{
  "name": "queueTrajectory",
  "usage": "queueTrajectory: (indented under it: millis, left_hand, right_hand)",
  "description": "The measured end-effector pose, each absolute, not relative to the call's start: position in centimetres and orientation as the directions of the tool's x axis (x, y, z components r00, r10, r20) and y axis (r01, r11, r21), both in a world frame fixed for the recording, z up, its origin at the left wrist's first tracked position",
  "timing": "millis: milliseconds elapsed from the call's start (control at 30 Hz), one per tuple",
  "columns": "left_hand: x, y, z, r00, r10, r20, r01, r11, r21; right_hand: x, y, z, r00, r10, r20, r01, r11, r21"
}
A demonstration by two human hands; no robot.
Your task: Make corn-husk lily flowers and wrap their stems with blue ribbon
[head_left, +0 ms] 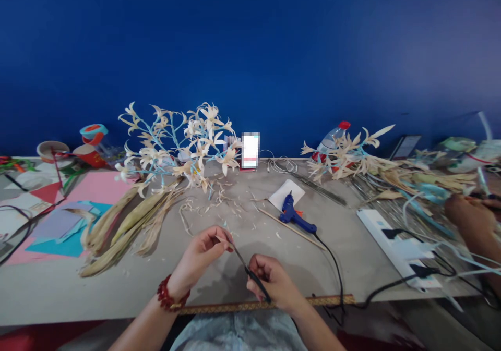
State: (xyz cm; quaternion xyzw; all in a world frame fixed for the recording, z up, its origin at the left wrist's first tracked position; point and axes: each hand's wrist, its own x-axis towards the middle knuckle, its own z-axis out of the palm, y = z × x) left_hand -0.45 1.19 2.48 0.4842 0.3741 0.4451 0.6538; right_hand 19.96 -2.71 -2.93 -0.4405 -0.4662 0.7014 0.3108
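Observation:
My right hand (272,280) is closed around the handles of black-handled scissors (253,276), whose blades point up and left. My left hand (205,252), with a red bead bracelet at the wrist, pinches a small pale piece of corn husk (224,240) at the blade tips. Most of that piece is hidden by my fingers. Dried corn husks (129,226) lie left of my hands. Behind them stand husk flowers (188,137) on light blue stems. Husk scraps (213,202) are scattered over the table in front of me.
A blue glue gun (295,215) rests by a wooden stick (289,228), its cord running off the front edge. At right are a white power strip (395,252), more husk flowers (348,150) and another person's hand (467,218). Coloured paper (62,228) lies at left; a phone (250,150) stands behind.

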Motion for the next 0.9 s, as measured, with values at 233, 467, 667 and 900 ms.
queueTrajectory:
  millis: [233, 467, 667, 900]
  left_hand:
    - [-0.7, 1.2, 3.0, 0.325, 0.943, -0.076, -0.22, 0.154, 0.963]
    - [0.8, 0.4, 1.8, 0.208, 0.973, -0.096, -0.276, 0.152, 0.949]
    - [2.0, -0.5, 1.1, 0.155, 0.984, -0.093, -0.284, 0.134, 0.949]
    - [0.9, -0.4, 1.6, 0.247, 0.966, -0.079, -0.296, 0.153, 0.943]
  right_hand:
    - [20.1, -2.2, -2.3, -0.384, 0.85, -0.36, 0.001, -0.39, -0.921]
    - [17.7, -1.7, -0.4, -0.137, 0.981, -0.137, -0.277, -0.171, -0.946]
    - [15.6, -0.7, 0.2, 0.014, 0.992, -0.124, -0.322, -0.113, -0.94]
    - [16.4, 0.2, 0.6, -0.138, 0.987, -0.079, -0.291, -0.116, -0.95]
